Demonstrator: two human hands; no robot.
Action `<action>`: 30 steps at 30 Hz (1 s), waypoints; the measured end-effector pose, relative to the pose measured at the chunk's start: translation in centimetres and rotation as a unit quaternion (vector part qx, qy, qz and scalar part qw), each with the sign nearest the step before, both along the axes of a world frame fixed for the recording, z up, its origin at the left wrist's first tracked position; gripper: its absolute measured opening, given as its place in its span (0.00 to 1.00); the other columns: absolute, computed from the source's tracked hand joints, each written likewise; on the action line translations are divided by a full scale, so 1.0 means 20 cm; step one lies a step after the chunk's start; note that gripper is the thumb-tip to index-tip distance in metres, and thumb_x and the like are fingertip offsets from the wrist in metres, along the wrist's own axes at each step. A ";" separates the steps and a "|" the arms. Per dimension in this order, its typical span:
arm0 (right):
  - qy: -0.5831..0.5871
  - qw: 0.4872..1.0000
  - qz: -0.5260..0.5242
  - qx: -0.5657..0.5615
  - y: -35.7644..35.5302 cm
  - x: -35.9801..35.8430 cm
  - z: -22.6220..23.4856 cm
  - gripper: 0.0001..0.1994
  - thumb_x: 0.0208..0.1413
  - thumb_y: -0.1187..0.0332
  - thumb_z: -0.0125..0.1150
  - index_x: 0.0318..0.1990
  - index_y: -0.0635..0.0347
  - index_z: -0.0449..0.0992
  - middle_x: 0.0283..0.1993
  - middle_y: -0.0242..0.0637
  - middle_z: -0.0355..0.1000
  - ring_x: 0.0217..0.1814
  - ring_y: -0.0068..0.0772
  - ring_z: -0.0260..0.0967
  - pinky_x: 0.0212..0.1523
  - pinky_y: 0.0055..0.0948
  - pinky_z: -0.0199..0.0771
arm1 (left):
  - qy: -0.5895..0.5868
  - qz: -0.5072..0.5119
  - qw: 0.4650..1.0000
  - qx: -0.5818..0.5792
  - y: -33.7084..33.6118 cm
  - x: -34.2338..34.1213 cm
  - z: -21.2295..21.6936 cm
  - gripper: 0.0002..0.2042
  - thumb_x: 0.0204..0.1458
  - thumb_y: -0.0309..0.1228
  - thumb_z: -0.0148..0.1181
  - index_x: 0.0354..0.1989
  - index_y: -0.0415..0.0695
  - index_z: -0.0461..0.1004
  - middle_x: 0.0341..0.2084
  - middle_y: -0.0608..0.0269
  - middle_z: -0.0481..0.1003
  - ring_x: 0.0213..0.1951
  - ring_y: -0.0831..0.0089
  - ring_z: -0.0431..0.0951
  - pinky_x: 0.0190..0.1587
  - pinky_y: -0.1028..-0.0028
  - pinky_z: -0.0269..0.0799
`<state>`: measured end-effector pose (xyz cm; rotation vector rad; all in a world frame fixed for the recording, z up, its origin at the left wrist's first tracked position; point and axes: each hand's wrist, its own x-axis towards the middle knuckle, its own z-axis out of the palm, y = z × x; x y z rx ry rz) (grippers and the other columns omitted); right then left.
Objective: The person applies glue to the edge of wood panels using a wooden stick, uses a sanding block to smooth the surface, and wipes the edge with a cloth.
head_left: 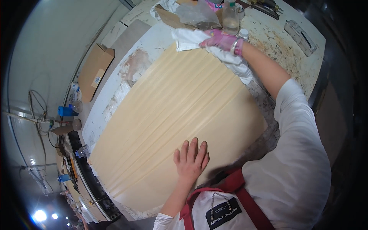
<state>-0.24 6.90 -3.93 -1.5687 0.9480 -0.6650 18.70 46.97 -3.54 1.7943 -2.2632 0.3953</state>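
A large cream-coloured panel [172, 103] with long raised ridges lies across the worktable. My bare left hand [193, 159] rests flat on its smooth near part, fingers spread and holding nothing. At the panel's far edge, my right hand [221, 40] wears a pink patterned glove with a band at the wrist. Its fingers are closed on a white cloth [188, 39], which is bunched over the far end of the ridges. More white fabric [235, 65] hangs down along the panel's far right edge, below my right wrist. My right fingertips are partly hidden by the cloth.
Beyond my right hand stand a clear bottle [230, 19], a small white-capped container [243, 33] and a clear plastic bag [199, 16]. A grey metal block [300, 37] lies at the far right. Brown cardboard [96, 73] and a blue container [68, 111] are on the left.
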 end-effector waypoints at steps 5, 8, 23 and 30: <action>0.200 0.947 -0.098 -0.233 0.01 -0.08 0.02 0.27 0.51 0.57 0.60 0.56 0.62 0.66 0.50 0.39 0.70 0.50 0.28 0.65 0.51 0.22 0.62 | 0.019 -0.002 1.000 -0.003 -0.01 -0.01 0.04 0.17 0.45 0.42 0.58 0.46 0.58 0.74 0.53 0.64 0.67 0.56 0.62 0.63 0.61 0.59 0.46; -0.169 0.971 -0.150 -0.078 -0.01 -0.19 0.22 0.23 0.57 0.55 0.53 0.55 0.61 0.67 0.49 0.33 0.70 0.48 0.27 0.66 0.52 0.24 0.64 | 0.030 0.013 0.999 -0.006 -0.01 0.01 0.05 0.17 0.46 0.41 0.58 0.46 0.59 0.73 0.53 0.64 0.67 0.56 0.64 0.63 0.61 0.60 0.45; 0.288 0.802 0.093 -0.515 0.88 0.37 0.19 0.31 0.54 0.49 0.53 0.60 0.60 0.60 0.61 0.52 0.58 0.64 0.52 0.53 0.62 0.39 0.55 | 0.126 0.067 0.990 -0.006 0.50 0.40 0.11 0.23 0.39 0.31 0.64 0.48 0.51 0.70 0.54 0.59 0.65 0.57 0.61 0.63 0.56 0.56 0.55; 0.356 0.842 -0.018 -0.405 1.11 0.63 0.24 0.24 0.57 0.57 0.49 0.56 0.65 0.63 0.59 0.53 0.60 0.62 0.51 0.57 0.62 0.39 0.54 | 0.025 0.209 0.977 0.013 1.08 0.99 -0.06 0.25 0.47 0.41 0.55 0.56 0.52 0.66 0.61 0.58 0.58 0.62 0.56 0.56 0.61 0.53 0.46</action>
